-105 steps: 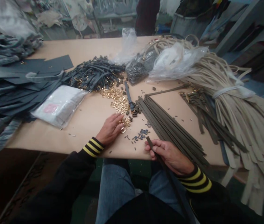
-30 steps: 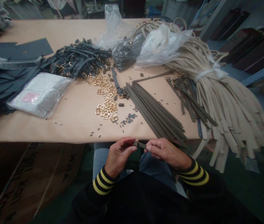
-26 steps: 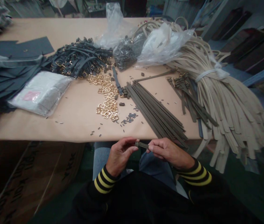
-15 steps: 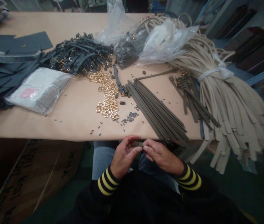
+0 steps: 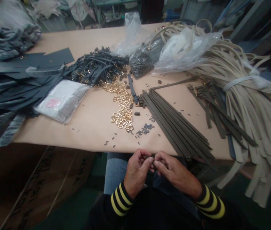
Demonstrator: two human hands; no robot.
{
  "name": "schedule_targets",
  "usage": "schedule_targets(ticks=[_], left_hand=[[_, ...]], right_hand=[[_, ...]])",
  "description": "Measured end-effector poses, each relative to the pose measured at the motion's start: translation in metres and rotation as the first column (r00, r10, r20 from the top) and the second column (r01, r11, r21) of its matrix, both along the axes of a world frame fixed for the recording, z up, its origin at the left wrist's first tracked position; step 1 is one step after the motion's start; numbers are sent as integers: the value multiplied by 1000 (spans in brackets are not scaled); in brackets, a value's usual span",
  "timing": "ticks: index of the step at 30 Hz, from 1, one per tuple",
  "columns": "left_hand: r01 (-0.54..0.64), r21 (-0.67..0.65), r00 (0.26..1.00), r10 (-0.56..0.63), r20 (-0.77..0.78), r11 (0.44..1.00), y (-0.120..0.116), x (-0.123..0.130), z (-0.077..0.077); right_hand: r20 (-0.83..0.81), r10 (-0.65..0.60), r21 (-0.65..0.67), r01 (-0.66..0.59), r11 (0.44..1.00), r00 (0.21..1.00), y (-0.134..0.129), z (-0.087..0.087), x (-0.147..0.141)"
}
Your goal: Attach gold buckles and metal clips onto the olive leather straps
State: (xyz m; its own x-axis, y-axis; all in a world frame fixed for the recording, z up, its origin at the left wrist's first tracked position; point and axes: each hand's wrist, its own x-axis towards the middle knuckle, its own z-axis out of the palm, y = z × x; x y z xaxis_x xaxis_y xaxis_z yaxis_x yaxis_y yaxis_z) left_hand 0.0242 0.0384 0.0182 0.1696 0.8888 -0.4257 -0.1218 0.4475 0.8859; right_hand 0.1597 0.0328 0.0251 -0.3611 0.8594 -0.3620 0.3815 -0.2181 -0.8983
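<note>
My left hand [image 5: 137,174] and my right hand [image 5: 175,171] meet over my lap at the table's front edge. Thumb and fingers of both are pinched together around a short olive strap piece [image 5: 153,162]. Fingertips cover most of it, so its exact shape is hidden. Just beyond the hands lies a small heap of dark strap keepers [image 5: 146,128], with a few more scattered about. Gold rectangular buckles [image 5: 123,111] form a loose pile behind them. A fan of long olive straps [image 5: 174,121] runs to the edge at right.
Bundled beige straps [image 5: 245,89] hang over the right edge. Finished-looking dark buckled straps [image 5: 97,65], a clear plastic bag [image 5: 183,51] and a white wrapped packet [image 5: 62,99] lie farther back. Dark blue strips [image 5: 13,86] cover the left. A cardboard box [image 5: 54,188] stands below the table.
The view has swung left, so things appear farther right and lower. My hands have drawn closer together, and the strap piece between them is now more covered by the fingers.
</note>
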Motion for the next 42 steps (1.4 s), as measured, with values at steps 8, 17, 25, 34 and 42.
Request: schedule_targets(ticks=[8,17,25,34,42], left_hand=[[194,310,932,-76,-355,931,31,-21,13],[807,258,167,215,-962,530,92,-51,6],[726,267,344,2,-939,634,109,-55,14],[231,-7,968,-231,-94,973,50,-30,25],[108,-320,971,-31,236,941,4,-9,9]], right_hand=[[-96,54,36,-51,998,994,24,11,1],[-86,-97,-10,97,995,992,29,-7,4],[-139,-87,-45,81,996,986,29,-11,3],[37,-122,179,113,977,992,21,10,9],[-9,-108,150,108,983,994,3,3,11]])
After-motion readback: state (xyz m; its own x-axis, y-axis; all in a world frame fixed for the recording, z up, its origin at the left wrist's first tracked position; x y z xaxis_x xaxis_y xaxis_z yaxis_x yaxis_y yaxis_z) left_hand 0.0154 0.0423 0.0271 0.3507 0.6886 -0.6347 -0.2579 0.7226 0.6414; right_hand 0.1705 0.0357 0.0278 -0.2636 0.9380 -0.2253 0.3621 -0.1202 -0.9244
